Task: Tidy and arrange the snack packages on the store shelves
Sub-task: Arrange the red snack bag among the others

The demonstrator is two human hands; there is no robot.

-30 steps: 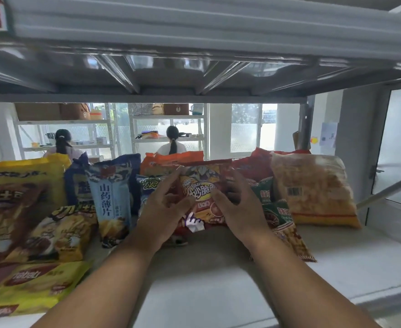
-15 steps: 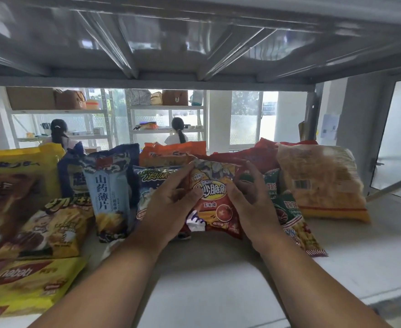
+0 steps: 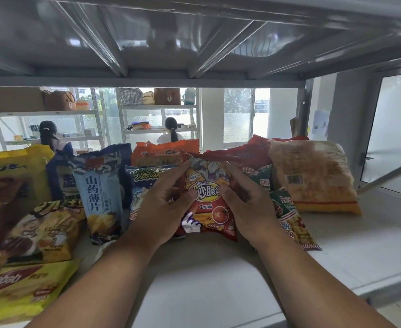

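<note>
Bugles bag (image 3: pixel 209 204) upright — pinched between left fingers (image 3: pixel 180 171) and right fingers (image 3: pixel 230 171).

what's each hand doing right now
Left hand: grips the left side of the Bugles bag.
Right hand: grips the bag's right side.

Glossy plastic film on the red Bugles bag (image 3: pixel 209 204); matt pale shelf board (image 3: pixel 218 280); shiny metal underside overhead (image 3: pixel 194 39).
</note>
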